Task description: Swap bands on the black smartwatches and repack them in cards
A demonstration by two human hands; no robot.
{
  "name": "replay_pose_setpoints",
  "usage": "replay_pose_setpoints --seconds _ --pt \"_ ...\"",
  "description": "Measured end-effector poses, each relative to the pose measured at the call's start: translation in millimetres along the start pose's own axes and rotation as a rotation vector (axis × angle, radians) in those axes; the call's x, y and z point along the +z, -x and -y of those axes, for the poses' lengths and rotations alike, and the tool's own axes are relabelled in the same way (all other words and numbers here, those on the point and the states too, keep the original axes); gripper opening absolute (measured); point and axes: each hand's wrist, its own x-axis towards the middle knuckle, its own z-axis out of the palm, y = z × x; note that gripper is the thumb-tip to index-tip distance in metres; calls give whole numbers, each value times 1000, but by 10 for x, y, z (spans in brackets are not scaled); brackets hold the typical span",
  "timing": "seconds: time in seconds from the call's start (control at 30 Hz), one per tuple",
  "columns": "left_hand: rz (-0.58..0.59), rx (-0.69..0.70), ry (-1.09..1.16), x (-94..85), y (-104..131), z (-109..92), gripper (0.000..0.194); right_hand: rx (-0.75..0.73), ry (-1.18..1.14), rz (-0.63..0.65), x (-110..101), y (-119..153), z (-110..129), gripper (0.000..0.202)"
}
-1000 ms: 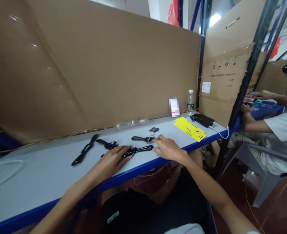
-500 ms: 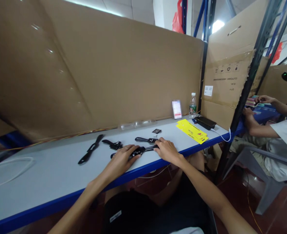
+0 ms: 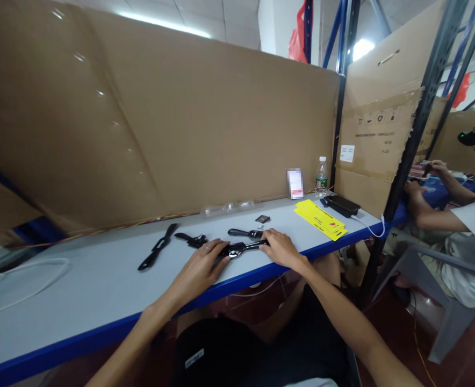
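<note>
The left hand [image 3: 203, 264] stayed curled over the left part of the third spokeshave [image 3: 238, 248], gripping it, though that handle was hidden; more of its silvery fittings now showed beside the fingertips, so the tool seemed to have been turned a little; the right hand [image 3: 281, 249] had closed its thumb and fingers on the right handle's tip, which had been bare a second earlier; for the work in hand this meant, by my judgement, that the tool was steadied from both ends, just above or on the table [image 3: 100, 285] near its front edge.

Counted from the left: one white cable loop [image 3: 58, 277]; four black spokeshaves in all, the first spokeshave [image 3: 157, 250] lying slanted and apart, the second spokeshave [image 3: 187, 238] partly behind the left hand, the third held, the fourth spokeshave [image 3: 239, 232] just behind it; one small dark square plate [image 3: 263, 219], with small silvery bits near it, too small to count; one phone-like screen [image 3: 295, 184], upright; at least two yellow printed cards [image 3: 318, 219], overlapping; one water bottle [image 3: 321, 181]; one black power bank [image 3: 342, 205].
</note>
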Motion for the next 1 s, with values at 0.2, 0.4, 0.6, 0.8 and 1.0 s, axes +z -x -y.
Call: replay_pose_setpoints --seconds 0.2,0.4,0.6,0.8,1.0 --pt "6 -9 -73 -131 37 -162 27 -41 -96 -56 53 -31 -107 19" --pt "79 -130 -222 -263 3 -357 21 -82 -181 -142 106 -103 -184 15" --pt "196 -253 -198 -321 18 -405 22 -95 -237 -155 84 -113 -178 8" --pt "216 -274 -136 -329 -2 -496 16 -32 -230 -362 32 -62 -37 14" --pt "143 -365 -105 -261 -64 -847 16 -48 -333 -188 20 95 307 38"
